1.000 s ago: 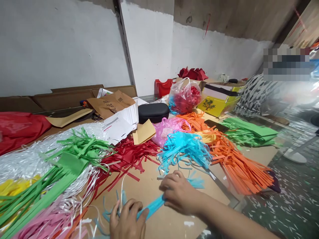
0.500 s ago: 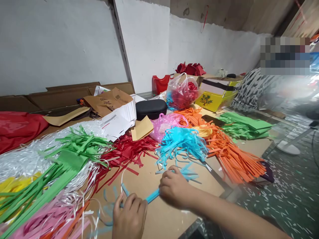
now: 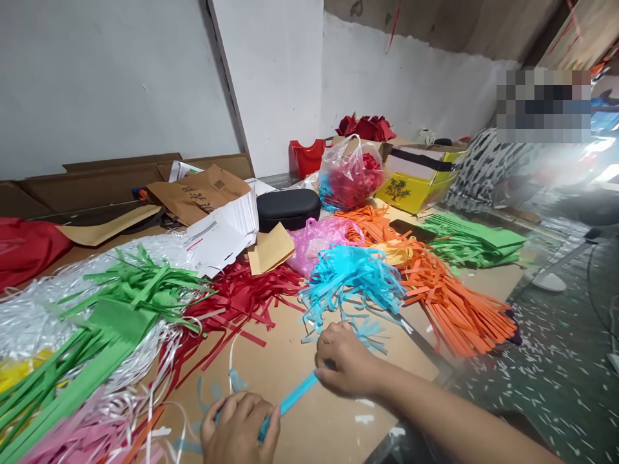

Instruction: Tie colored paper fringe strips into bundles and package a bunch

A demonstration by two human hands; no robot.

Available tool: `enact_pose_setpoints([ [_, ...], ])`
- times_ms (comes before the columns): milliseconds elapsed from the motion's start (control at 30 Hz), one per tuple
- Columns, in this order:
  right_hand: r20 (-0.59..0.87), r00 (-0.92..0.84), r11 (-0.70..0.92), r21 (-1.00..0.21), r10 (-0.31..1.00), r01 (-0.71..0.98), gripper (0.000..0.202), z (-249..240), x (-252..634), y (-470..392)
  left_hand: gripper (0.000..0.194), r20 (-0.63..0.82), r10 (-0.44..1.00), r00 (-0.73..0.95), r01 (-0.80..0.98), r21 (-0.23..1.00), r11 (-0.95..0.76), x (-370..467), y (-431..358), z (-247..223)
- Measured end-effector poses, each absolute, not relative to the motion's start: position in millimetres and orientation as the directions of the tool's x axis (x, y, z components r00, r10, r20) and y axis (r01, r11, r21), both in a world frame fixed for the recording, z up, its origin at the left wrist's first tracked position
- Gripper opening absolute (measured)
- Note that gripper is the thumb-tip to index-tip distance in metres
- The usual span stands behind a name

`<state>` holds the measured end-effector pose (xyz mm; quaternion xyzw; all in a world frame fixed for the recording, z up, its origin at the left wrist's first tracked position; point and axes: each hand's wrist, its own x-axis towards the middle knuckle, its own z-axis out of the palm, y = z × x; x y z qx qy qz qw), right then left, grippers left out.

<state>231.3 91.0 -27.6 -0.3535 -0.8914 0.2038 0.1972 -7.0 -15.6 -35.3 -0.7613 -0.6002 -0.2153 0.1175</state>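
Observation:
Between my hands a blue fringed paper strip (image 3: 298, 393) runs slantwise, rolled or twisted into a narrow band. My left hand (image 3: 240, 425) is closed around its lower left end, and loose blue fringes stick out past the fingers. A thin white string (image 3: 231, 351) rises near that hand. My right hand (image 3: 342, 359) is closed on the other end, with blue fringe (image 3: 371, 334) spread out just beyond it. A heap of light blue fringed paper (image 3: 353, 274) lies behind the right hand. Inside both hands the grip is hidden.
Red fringes (image 3: 246, 290), green fringes (image 3: 145, 283), white ribbon (image 3: 39, 277) and orange fringes (image 3: 459, 309) surround the cardboard (image 3: 309, 438). Behind stand a black case (image 3: 289, 207), a pink bag (image 3: 314, 241) and a yellow box (image 3: 411, 187). At the right is a person in a patterned garment (image 3: 483, 161).
My left hand has moved slightly left and down, and its fingers have curled over the blue strip. My right hand has shifted a little right. The view has tilted slightly.

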Motion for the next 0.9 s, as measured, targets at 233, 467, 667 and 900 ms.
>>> enact_pose_setpoints([
  [233, 0.260, -0.672, 0.696, -0.483, 0.693, 0.531, 0.016, -27, 234, 91, 0.016, 0.486, 0.855, 0.181, 0.960, 0.102, -0.261, 0, -17, -35],
  [467, 0.336, -0.816, 0.880, -0.244, 0.471, 0.408, 0.013, -17, 232, 88, 0.017, 0.536, 0.814, 0.225, 0.929, 0.134, -0.345, 16, -19, -27],
  [667, 0.304, -0.801, 0.850, -0.299, 0.516, 0.434, 0.007, -10, 226, 82, 0.018, 0.525, 0.825, 0.208, 0.928, 0.159, -0.336, 20, -12, -23],
  [900, 0.289, -0.809, 0.858, -0.220, 0.511, 0.464, 0.011, -21, 225, 80, 0.010, 0.548, 0.796, 0.259, 0.914, 0.129, -0.386, 2, -14, -28],
])
